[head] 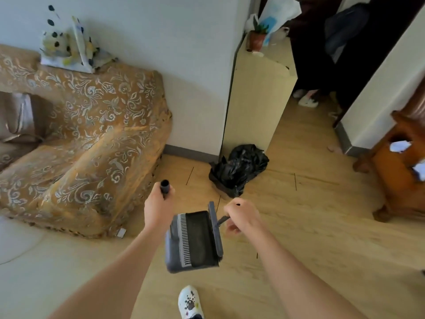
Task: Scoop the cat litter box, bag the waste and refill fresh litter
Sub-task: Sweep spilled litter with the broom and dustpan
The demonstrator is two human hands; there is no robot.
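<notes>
Head view showed the left hand [158, 211] curled round the dustpan [193, 240] handle, and the right hand [241, 218] gripping the broom [217, 233] stem at the pan's edge. Both looked light, rigid plastic, best carried by their handles. The black bag [239, 171] just ahead looked thin and floppy.

We saw a sofa [80, 134] under a gold floral cover against the white wall, with a spotted cloth bundle [69, 49] on its arm. A potted plant [257, 38] stood on a pale cabinet [257, 100]. Pale slippers [307, 101] lay beyond it, and a wooden chair [400, 162] stood at the right.
</notes>
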